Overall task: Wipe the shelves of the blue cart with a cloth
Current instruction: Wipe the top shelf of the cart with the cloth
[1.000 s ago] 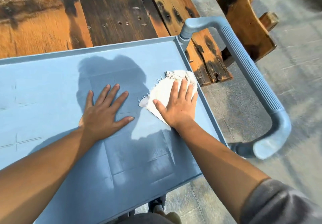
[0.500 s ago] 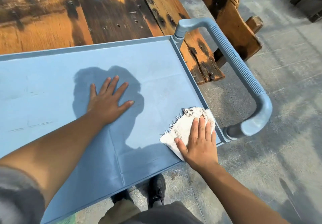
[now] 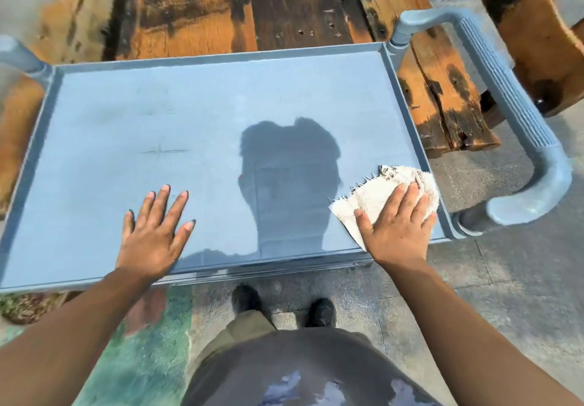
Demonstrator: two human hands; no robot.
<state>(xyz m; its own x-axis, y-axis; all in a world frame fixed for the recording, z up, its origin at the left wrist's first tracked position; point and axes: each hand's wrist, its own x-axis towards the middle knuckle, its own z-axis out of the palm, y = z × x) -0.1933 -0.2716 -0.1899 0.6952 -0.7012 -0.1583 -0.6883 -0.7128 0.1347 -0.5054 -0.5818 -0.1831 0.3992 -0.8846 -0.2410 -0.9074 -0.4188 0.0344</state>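
The blue cart's top shelf (image 3: 126,114) fills the middle of the head view, flat with a low raised rim. A frayed white cloth (image 3: 388,190) lies in its near right corner. My right hand (image 3: 398,228) presses flat on the cloth, fingers spread over it. My left hand (image 3: 155,231) rests palm down on the bare shelf near the front edge, fingers apart, holding nothing. My head's shadow falls between the two hands.
A ribbed grey-blue handle (image 3: 505,89) curves around the cart's right end; another handle (image 3: 19,54) shows at the far left corner. A weathered wooden table (image 3: 284,10) stands behind the cart. My shoes (image 3: 319,310) are on the concrete floor in front.
My right hand slid the cloth from mid right edge toward me into the near right corner. The view pulled back, showing the whole shelf. My left hand stays flat on the shelf.
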